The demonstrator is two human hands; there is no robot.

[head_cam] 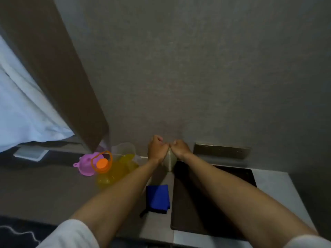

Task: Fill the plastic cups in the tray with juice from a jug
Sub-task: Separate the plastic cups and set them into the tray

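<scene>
Head view catches both arms stretched out to the far edge of the worktop (53,190), right up against the grey textured wall (197,68). Between the two hands sits a pale, translucent conical thing (170,161), most likely stacked plastic cups, though blur and the hands hide its top. The left hand (155,149) has a clenched grip beside it, fingers curled; whether it actually holds the stack is hard to tell. The right hand (180,149) curls its grip over the stack's upper right side. Knuckles nearly touch.

Just right of the hands lies the dark, flat, rectangular tray (206,203), with the right forearm crossing above it; its near edge is cut off by a white sleeve. Left of the hands stands a clear jug (125,151) with yellow juice, smeared by motion blur, and in front of it a yellow bottle (109,172) with an orange cap. A pink funnel (86,163) touches the bottle's left side. A folded blue cloth (157,198) lies between the forearms, beside the tray. Open worktop spreads to the left, under a brown curtain (62,77).
</scene>
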